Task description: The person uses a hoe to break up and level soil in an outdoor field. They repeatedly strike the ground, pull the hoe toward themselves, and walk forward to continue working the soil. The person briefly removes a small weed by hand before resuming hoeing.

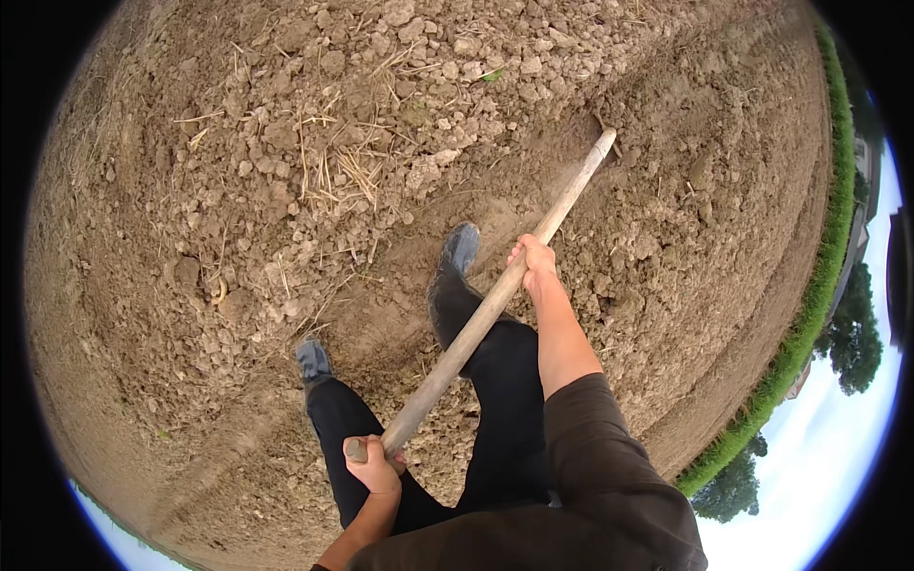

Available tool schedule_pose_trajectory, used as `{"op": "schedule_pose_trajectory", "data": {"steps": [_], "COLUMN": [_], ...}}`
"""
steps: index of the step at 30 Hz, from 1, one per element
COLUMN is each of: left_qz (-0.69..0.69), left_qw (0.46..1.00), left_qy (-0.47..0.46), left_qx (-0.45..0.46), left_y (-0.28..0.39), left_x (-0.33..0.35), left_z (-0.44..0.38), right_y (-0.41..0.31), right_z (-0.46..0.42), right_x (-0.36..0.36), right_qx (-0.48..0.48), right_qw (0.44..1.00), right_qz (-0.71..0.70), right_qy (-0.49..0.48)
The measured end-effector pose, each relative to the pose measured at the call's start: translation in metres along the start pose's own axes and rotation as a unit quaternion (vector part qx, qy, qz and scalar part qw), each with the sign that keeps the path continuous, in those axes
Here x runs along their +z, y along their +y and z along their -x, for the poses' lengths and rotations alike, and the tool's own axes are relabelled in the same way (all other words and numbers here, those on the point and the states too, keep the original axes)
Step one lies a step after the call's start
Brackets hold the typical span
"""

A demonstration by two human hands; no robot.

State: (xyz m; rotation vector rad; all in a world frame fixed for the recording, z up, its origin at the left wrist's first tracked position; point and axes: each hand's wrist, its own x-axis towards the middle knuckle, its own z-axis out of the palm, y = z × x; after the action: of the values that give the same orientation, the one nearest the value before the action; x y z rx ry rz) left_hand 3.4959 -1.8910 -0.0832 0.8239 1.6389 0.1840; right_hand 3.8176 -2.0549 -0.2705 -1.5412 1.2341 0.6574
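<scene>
A long, weathered wooden shaft [457, 351] slants across my body, part of a digging tool that looks like a spade. At its near end, my left hand [374, 465] is wrapped around a short wooden crosspiece [355, 449]. My right hand [533, 261] grips the shaft farther along, just beyond my knee. The far end meets a dark metal head [607, 125] at the soil; most of that head is hidden, so its shape is unclear. The shaft passes over my leg, which is in black trousers.
Loose, clumpy brown soil [271, 143] with scattered dry straw [357, 171] lies ahead and left. A shallow trench runs by the tool's head. My rubber boots [460, 246] stand apart on packed earth. Green grass [807, 314] edges the plot at right, with trees [855, 332] beyond.
</scene>
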Motion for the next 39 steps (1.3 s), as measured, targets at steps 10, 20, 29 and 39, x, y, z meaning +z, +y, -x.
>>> {"op": "schedule_pose_trajectory", "data": {"steps": [10, 20, 29, 39], "left_qz": [-0.093, -0.257, -0.19, -0.248], "left_qw": [0.991, 0.757, 0.949, 0.96], "left_qy": [-0.024, -0.271, -0.035, 0.042], "left_qx": [0.096, 0.535, 0.248, 0.124], "left_y": [0.054, 0.158, 0.151, 0.209], "left_x": [0.025, 0.098, -0.012, -0.05], "left_z": [0.008, 0.076, 0.043, 0.042], "right_y": [-0.055, -0.143, -0.097, -0.022], "right_z": [0.026, 0.064, 0.134, 0.166], "right_x": [-0.018, -0.154, -0.067, -0.046], "right_qx": [-0.028, -0.016, 0.077, 0.162], "right_qw": [0.98, 0.791, 0.898, 0.905], "right_qz": [-0.18, -0.547, -0.368, -0.373], "right_qy": [-0.078, -0.274, -0.229, -0.129]}}
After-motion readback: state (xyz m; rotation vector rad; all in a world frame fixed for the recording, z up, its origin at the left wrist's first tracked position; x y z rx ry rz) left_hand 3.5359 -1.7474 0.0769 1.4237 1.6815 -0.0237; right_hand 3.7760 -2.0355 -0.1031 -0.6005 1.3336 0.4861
